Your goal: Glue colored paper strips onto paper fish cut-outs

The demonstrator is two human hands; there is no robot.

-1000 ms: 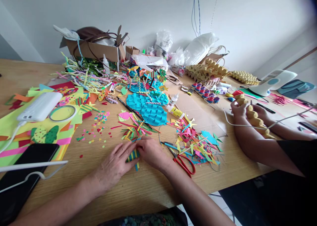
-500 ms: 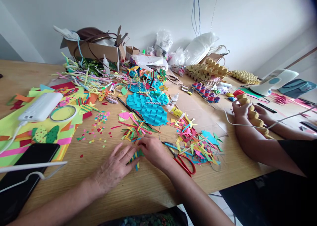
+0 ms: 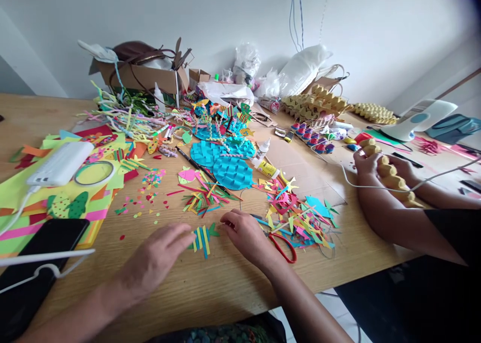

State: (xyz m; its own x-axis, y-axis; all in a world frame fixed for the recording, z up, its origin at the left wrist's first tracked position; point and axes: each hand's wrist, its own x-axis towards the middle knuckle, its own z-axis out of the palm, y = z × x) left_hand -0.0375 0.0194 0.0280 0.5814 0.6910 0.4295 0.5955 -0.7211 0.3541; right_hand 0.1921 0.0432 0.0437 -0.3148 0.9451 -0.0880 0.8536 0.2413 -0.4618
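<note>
A green paper fish [image 3: 202,240] with yellow and blue strips across its body lies flat on the wooden table in front of me. To its left hovers my left hand [image 3: 154,255], fingers stretched out and a little blurred, holding nothing; its fingertips overlap the fish's left end in view. Just right of the green tail is my right hand [image 3: 246,239], fingers curled in a pinch; whatever is between them, if anything, is hidden. Red-handled scissors [image 3: 283,248] lie beside my right wrist, partly covered. Thin paper strips [image 3: 203,195] are heaped beyond the fish.
Blue textured paper ovals [image 3: 233,173], a glue bottle [image 3: 267,168] and paper scraps [image 3: 296,218] lie ahead. A phone [image 3: 45,263] and white power bank [image 3: 60,162] are at left. Another person's hands [image 3: 366,162] hold an egg-carton strip [image 3: 391,178] at right, with a cable [image 3: 361,189] across.
My left hand has lifted and drawn back left from the fish. My right hand has shifted right, off the tail, so the striped fish is more fully visible.
</note>
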